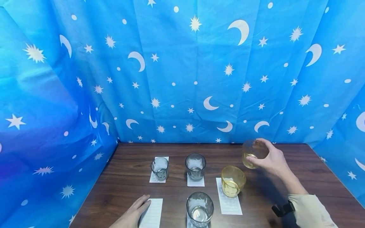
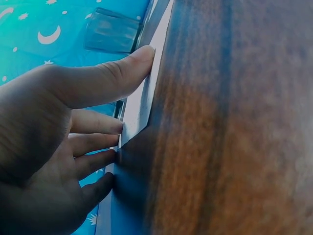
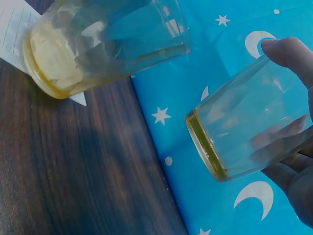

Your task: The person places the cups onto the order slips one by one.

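My right hand (image 1: 275, 160) grips a clear amber-tinted glass (image 1: 248, 155) near the back right of the table. In the right wrist view the thumb and fingers wrap around that glass (image 3: 239, 122), which is tilted and held off the table. Another amber glass (image 1: 234, 180) stands to its front left on a lined paper strip (image 1: 231, 207). My left hand (image 1: 134, 212) rests at the edge of a lined white paper (image 1: 152, 212), front left. Its thumb touches the paper (image 2: 139, 107) in the left wrist view, with the fingers extended beside it.
Two grey glasses stand on paper slips at the back, one at left (image 1: 160, 172) and one in the middle (image 1: 195, 169). A larger grey glass (image 1: 200, 210) stands at front centre. Blue star-patterned cloth (image 1: 182, 69) hangs behind and beside the wooden table (image 1: 114, 183).
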`<act>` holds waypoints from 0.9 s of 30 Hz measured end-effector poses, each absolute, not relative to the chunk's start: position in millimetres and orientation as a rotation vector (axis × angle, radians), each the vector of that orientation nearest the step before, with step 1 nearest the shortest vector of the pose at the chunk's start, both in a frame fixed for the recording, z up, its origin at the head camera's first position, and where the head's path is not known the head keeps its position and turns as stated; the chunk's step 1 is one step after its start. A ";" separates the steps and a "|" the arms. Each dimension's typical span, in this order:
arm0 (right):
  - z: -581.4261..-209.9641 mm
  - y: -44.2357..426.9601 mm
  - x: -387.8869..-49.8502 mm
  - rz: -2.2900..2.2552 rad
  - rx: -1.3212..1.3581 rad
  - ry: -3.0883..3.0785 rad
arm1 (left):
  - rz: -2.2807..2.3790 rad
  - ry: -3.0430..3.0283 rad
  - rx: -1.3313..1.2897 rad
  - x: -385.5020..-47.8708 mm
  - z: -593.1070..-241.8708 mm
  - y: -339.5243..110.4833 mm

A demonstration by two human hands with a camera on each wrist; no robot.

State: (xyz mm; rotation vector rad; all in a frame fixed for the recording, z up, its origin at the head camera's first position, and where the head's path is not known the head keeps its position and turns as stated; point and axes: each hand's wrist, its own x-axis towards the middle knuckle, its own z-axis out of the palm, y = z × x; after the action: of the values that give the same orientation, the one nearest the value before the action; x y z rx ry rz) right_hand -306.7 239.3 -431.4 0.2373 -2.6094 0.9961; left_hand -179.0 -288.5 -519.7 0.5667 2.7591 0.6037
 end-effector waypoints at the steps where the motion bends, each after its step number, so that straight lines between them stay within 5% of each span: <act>1: -430.6 238.6 -306.5 0.995 0.241 -2.607 | 0.598 2.765 0.579 -179.0 -519.7 -288.8; 27: -409.3 211.7 -314.8 1.038 0.364 -2.500 | 0.543 2.818 0.657 -178.6 -520.2 -290.3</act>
State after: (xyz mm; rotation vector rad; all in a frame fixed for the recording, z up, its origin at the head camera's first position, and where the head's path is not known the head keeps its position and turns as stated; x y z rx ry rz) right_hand -314.8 211.7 -409.3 0.3641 -2.5003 1.0382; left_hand -178.6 -290.3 -520.2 0.6569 2.8178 0.5433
